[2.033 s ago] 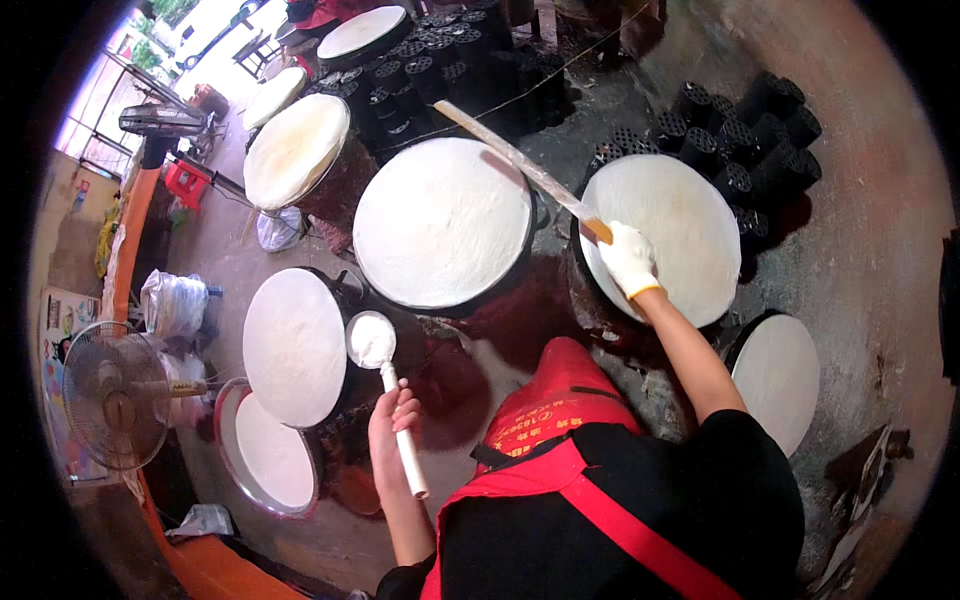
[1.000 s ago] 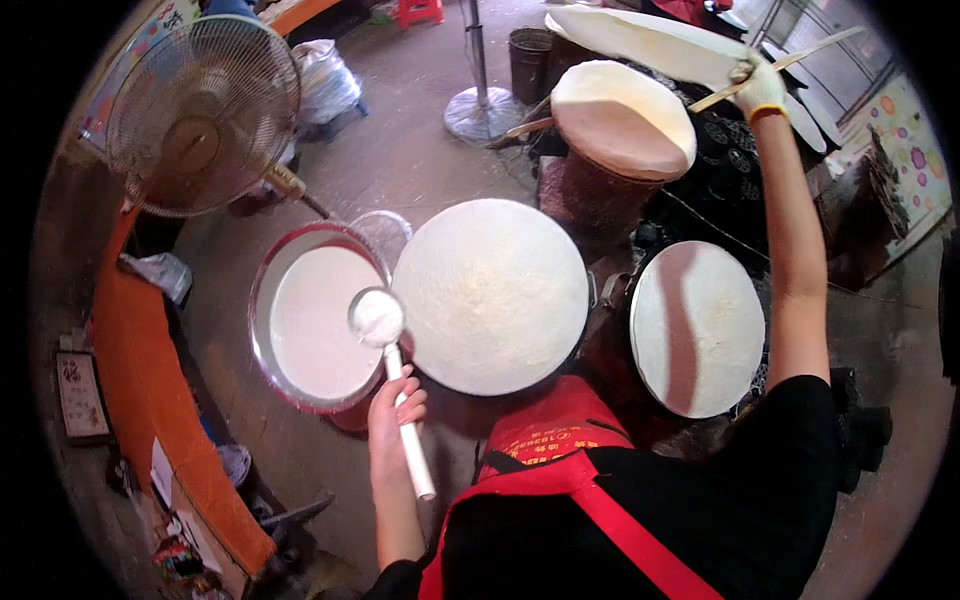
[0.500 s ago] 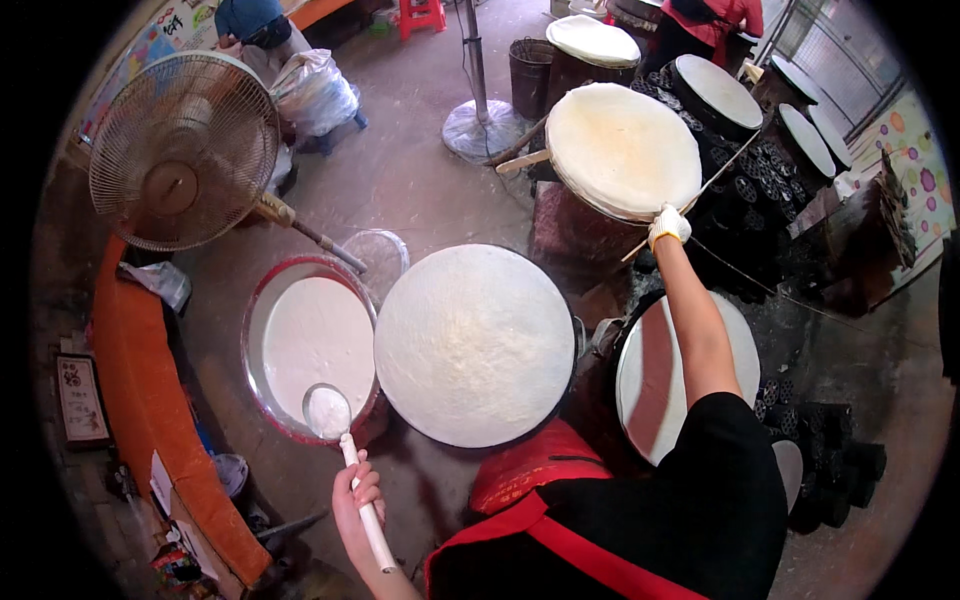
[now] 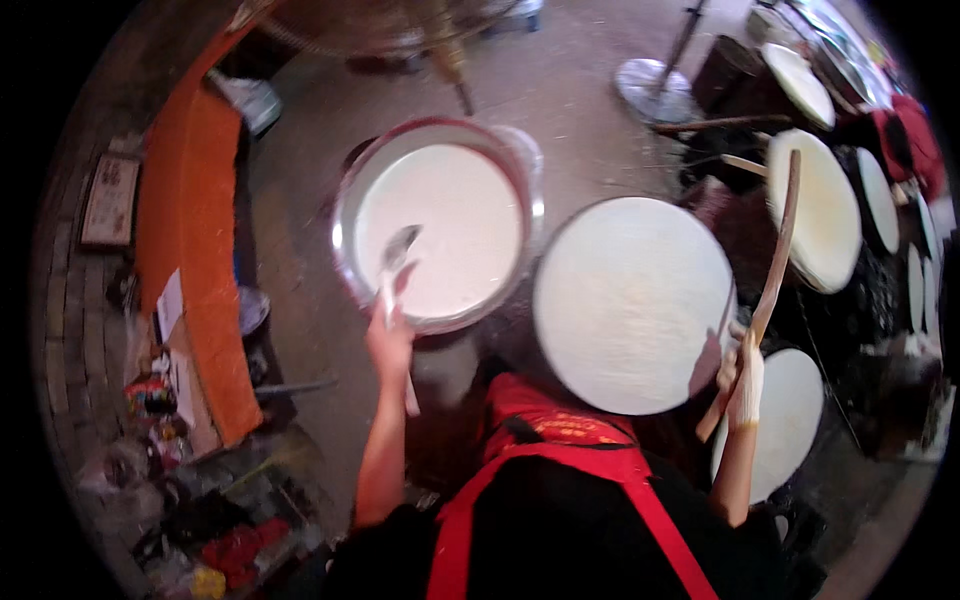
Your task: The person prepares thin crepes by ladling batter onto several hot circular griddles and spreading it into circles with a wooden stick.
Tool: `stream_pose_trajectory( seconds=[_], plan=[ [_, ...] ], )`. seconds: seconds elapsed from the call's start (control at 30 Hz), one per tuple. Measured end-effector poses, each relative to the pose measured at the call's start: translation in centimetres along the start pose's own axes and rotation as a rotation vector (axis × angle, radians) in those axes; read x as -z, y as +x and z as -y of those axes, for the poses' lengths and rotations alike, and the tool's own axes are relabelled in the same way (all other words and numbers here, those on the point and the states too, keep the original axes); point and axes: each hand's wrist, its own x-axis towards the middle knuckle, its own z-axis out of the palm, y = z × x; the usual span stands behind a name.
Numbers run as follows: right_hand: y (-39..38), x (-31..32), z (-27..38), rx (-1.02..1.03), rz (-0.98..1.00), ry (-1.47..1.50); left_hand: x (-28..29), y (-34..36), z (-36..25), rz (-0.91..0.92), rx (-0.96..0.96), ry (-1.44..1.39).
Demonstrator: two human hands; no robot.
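Note:
My left hand (image 4: 388, 345) is closed around the white handle of a ladle (image 4: 403, 243). The ladle's bowl, blurred by motion, is over a wide metal basin (image 4: 345, 240) of thick white batter (image 4: 455, 235); whether it touches the batter I cannot tell. To the basin's right is a large round griddle covered by a pale batter sheet (image 4: 635, 300). At this griddle's right edge, my white-gloved right hand (image 4: 745, 385) grips a long, slightly bent wooden stick (image 4: 778, 260), which points up and away from me.
Another round pale-topped griddle (image 4: 780, 430) is at lower right, with a thick pale round (image 4: 815, 205) and several more griddles beyond. An orange-covered bench (image 4: 190, 250) runs along the left. A fan (image 4: 390, 25) stands at the far side, and a pole base (image 4: 655, 90) farther right.
My view has swung left. My right hand has come back from the far griddle's rim and now holds the wooden stick. The ladle has moved from the basin's near rim to over the batter.

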Motion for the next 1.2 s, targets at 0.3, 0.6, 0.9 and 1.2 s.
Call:
stream_pose_trajectory(
  seconds=[0.3, 0.6, 0.9, 1.2],
  plan=[
    [-8.2, -32.8, -9.5, 0.701, 0.624, -0.930, -0.2, 21.3, 9.6, 0.522, -0.812, 0.887],
    [-1.6, -36.3, -22.0, 0.390, 0.543, -1.378, -10.5, 16.8, 8.8, 0.598, 1.579, -1.327],
    [-9.4, -28.5, -15.8, 0.632, 0.673, -1.086, -1.7, 11.1, -5.9, 0.581, 1.085, -1.645],
    [-13.7, -24.1, -8.8, 0.928, 0.745, -1.000, 11.5, 3.6, -20.0, 0.572, 0.562, -1.462]
  ],
)
